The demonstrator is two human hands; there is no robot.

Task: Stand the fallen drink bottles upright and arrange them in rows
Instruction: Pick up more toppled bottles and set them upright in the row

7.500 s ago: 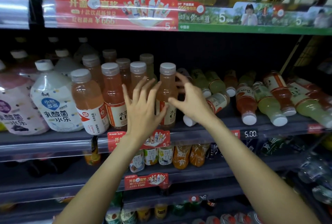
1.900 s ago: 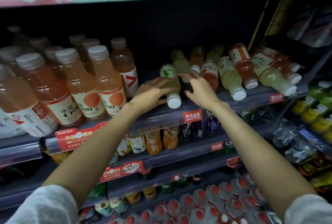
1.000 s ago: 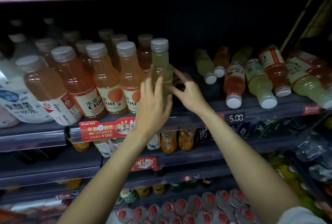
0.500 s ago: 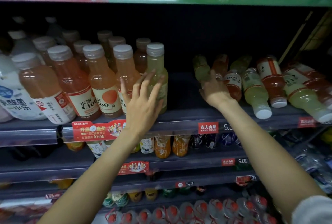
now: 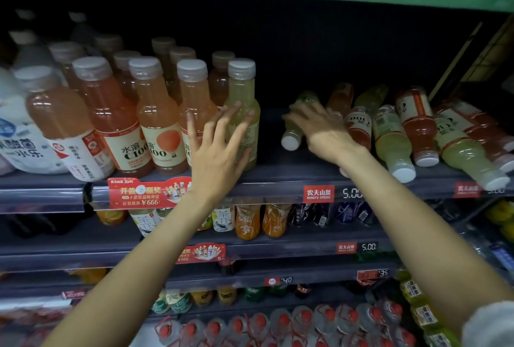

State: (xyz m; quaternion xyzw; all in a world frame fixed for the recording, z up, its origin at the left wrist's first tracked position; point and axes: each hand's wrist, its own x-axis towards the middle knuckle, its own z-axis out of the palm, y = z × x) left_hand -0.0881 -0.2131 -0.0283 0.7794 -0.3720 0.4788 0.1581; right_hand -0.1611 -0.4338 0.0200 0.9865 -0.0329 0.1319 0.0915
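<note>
at the far left of the shelf (image 5: 278, 176) stand white pouch-shaped bottles (image 5: 19, 138), and next to them rows of upright orange bottles (image 5: 111, 121) with grey caps. at the right end of that front row stands a pale green bottle (image 5: 244, 112), its long axis vertical, cap up. the left hand (image 5: 219, 149) is spread flat with fingers apart, its fingertips against the front of this green bottle and the orange one beside it, not closed around either.

to the right comes a bare stretch of shelf, then the right hand (image 5: 319, 129), laid palm-down over a fallen green bottle (image 5: 294, 129). that bottle lies on its side, long axis running front to back, white cap pointing toward the shelf's front edge. the fingers drape across its body; whether they are clamped on it cannot be told.

further right lies a cluster of fallen bottles (image 5: 417, 129), orange and green mixed, all on their sides, touching one another, caps toward the front and angled slightly right. below the shelf edge sits a red price tag (image 5: 318, 194).
</note>
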